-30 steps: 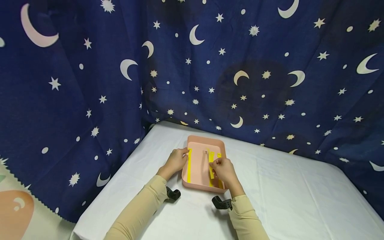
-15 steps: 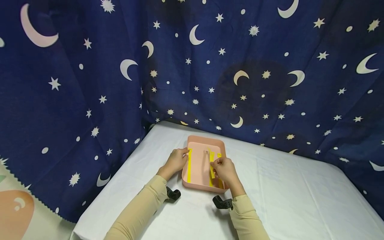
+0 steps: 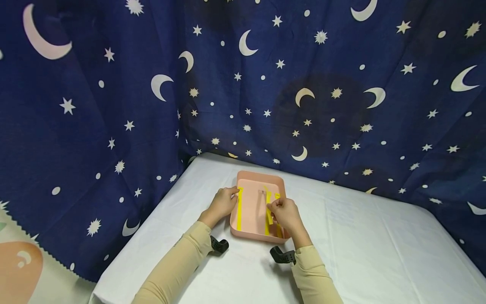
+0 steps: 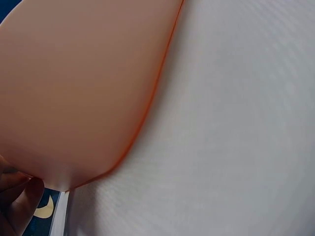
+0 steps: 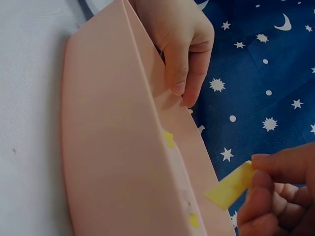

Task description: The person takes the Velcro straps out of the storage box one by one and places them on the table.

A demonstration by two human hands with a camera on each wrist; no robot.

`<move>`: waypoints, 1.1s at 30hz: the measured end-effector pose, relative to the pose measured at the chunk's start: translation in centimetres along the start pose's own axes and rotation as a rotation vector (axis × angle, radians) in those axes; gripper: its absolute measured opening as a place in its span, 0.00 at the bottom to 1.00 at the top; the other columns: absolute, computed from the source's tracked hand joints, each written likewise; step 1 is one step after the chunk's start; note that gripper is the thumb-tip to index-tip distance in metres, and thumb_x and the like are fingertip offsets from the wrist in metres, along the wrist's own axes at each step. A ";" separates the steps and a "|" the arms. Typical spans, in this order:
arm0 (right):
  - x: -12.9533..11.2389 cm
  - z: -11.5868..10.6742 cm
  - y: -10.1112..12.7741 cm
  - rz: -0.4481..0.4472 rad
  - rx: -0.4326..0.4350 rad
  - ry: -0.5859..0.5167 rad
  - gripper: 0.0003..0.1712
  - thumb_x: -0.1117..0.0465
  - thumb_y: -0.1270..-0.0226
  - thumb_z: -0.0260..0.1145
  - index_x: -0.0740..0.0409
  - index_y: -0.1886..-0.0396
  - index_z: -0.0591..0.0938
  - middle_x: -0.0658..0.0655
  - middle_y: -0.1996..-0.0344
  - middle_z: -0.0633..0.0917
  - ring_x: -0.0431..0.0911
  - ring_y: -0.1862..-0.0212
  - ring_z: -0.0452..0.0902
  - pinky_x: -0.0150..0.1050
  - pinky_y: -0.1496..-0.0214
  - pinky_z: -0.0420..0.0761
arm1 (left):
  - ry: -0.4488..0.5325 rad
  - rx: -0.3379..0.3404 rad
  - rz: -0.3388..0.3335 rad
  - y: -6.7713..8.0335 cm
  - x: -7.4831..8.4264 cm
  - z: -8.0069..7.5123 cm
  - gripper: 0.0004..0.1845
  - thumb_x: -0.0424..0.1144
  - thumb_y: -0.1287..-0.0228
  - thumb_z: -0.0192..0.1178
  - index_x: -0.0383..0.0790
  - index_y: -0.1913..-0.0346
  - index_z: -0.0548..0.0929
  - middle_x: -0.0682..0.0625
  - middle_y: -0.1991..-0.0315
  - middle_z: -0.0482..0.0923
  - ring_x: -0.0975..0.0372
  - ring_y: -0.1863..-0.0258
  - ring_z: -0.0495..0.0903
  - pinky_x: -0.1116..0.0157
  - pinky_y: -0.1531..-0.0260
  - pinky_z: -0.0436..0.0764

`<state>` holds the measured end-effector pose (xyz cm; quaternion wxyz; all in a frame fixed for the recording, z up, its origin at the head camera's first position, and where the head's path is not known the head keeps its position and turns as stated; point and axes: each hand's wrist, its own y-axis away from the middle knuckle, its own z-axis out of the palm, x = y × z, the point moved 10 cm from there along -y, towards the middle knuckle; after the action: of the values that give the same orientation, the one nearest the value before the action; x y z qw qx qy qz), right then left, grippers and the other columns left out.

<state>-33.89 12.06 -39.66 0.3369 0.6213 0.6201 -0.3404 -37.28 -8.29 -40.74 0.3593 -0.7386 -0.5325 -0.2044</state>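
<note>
While left hand (image 3: 224, 204) grips pink tray (image 3: 252, 211) rim, right hand (image 3: 285, 213) pinching yellow strip (image 5: 230, 186).

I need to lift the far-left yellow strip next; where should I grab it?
Probably at the yellow strip's near end, coming from above inside the pink tray: it lies flat along the left wall, and the left hand covers its far end, while the right hand pinches another strip.

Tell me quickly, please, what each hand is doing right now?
Left hand: fingers curled over the left rim of the pink tray, gripping it.
Right hand: pinching the end of a yellow strip.
</note>
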 end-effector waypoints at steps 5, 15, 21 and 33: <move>-0.1 -0.2 0.0 -0.004 0.001 0.001 0.12 0.62 0.29 0.64 0.65 0.72 0.78 0.55 0.80 0.79 0.45 0.78 0.75 0.32 0.78 0.74 | 0.002 0.002 0.003 0.0 0.0 0.0 0.17 0.29 0.29 0.56 0.28 0.41 0.81 0.35 0.38 0.77 0.47 0.36 0.77 0.52 0.37 0.78; 0.1 -0.5 0.0 0.005 0.000 0.006 0.12 0.61 0.29 0.64 0.64 0.71 0.78 0.57 0.78 0.81 0.45 0.78 0.74 0.33 0.77 0.74 | -0.006 0.002 -0.001 0.0 0.0 0.0 0.17 0.28 0.30 0.56 0.28 0.41 0.81 0.35 0.37 0.77 0.46 0.35 0.77 0.52 0.36 0.78; 0.0 -0.7 -0.1 0.000 0.011 0.006 0.12 0.62 0.29 0.64 0.64 0.72 0.78 0.55 0.80 0.79 0.44 0.79 0.73 0.33 0.78 0.72 | -0.002 -0.008 -0.027 -0.1 -0.2 0.1 0.17 0.30 0.28 0.56 0.29 0.40 0.81 0.36 0.36 0.76 0.47 0.35 0.76 0.53 0.37 0.79; 0.1 -1.0 -0.2 -0.007 0.021 -0.015 0.13 0.62 0.29 0.64 0.67 0.72 0.79 0.53 0.82 0.79 0.44 0.80 0.72 0.32 0.80 0.70 | 0.004 -0.017 -0.046 -0.2 -0.3 0.2 0.18 0.30 0.27 0.55 0.30 0.38 0.80 0.37 0.35 0.75 0.48 0.33 0.74 0.54 0.36 0.77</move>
<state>-34.10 12.96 -39.19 0.3339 0.6202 0.6159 -0.3529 -37.54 -8.25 -41.03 0.3493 -0.7287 -0.5470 -0.2186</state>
